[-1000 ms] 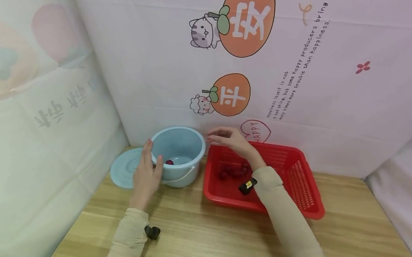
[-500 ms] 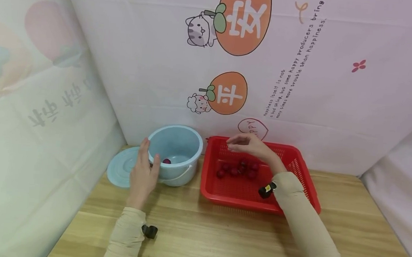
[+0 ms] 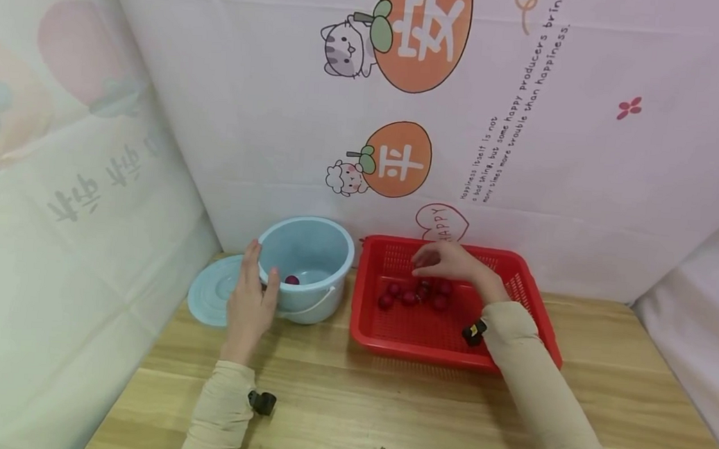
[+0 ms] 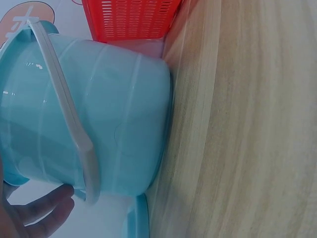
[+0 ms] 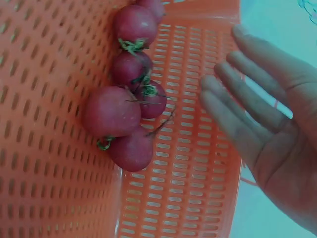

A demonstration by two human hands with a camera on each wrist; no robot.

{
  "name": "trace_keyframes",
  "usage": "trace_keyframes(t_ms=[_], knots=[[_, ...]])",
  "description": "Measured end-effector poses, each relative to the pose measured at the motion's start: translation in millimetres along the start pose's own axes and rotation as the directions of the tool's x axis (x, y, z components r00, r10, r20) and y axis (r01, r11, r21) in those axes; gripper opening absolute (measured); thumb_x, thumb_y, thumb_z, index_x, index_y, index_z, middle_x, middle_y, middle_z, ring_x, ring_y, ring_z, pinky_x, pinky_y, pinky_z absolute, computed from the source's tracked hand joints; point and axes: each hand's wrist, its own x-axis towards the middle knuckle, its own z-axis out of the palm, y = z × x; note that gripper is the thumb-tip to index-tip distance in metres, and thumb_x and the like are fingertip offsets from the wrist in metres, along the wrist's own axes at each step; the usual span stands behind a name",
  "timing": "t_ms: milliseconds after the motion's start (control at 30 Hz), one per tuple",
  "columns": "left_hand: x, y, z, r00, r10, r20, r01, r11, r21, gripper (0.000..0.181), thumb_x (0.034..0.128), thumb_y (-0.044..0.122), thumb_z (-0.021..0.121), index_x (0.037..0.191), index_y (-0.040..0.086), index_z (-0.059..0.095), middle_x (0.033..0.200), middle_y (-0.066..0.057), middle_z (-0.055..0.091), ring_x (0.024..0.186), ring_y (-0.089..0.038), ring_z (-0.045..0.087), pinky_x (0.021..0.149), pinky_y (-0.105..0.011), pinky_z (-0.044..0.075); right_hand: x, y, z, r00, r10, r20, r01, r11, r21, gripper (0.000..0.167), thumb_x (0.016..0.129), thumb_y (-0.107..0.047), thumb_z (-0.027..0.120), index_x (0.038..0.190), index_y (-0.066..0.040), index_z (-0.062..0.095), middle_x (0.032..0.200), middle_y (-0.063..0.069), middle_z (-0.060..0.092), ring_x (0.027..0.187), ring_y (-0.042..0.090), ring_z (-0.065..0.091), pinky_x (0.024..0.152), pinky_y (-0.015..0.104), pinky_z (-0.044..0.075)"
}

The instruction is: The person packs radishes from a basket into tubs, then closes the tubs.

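Note:
My left hand rests against the left side of a light blue bucket, its fingers fairly straight. One red radish lies inside near the front wall. In the left wrist view, fingertips touch the bucket close to its grey handle. My right hand hovers over the red basket with nothing in it. Several radishes lie grouped on the basket floor. The right wrist view shows spread, loosely bent fingers apart from the radishes, some with green stem stubs and thin roots.
A round blue lid lies left of the bucket, partly behind my left hand. Bucket and basket stand side by side on a wooden table, close to a printed cloth backdrop. Another cloth hangs at the left.
My right hand has moved from beside the bucket's right rim rightward, then down over the radishes in the basket. My left hand has stayed at the bucket.

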Motion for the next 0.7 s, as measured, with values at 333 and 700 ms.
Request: trace_keyframes(t_ms=[333, 700], knots=[[1.1, -1.2, 0.2, 1.000, 0.005, -0.002, -0.005, 1.000, 0.000, 0.065, 0.1124, 0.044, 0.041, 0.167, 0.009, 0.029, 0.173, -0.001, 0.029, 0.071, -0.032, 0.059, 0.051, -0.042, 0.042, 1.8, 7.4, 9.1, 0.983, 0.163, 0.086, -0.147, 0.976, -0.162, 0.031, 0.095, -0.011, 0.079, 0.124, -0.001, 0.075, 0.117, 0.014, 0.076, 0.113, 0.031, 0.071, 0.100, 0.050, 0.055], [0.7, -1.1, 0.0, 1.000, 0.011, -0.008, -0.011, 1.000, -0.003, 0.065, 0.1127, 0.043, 0.040, 0.166, 0.007, 0.030, 0.172, -0.004, 0.031, 0.070, -0.031, 0.060, 0.051, -0.042, 0.042, 7.1, 3.1, 19.4, 0.975, 0.194, 0.110, -0.149, 0.933, -0.328, 0.026, 0.093, 0.003, 0.073, 0.119, 0.002, 0.076, 0.112, 0.015, 0.075, 0.108, 0.031, 0.068, 0.100, 0.051, 0.055]])
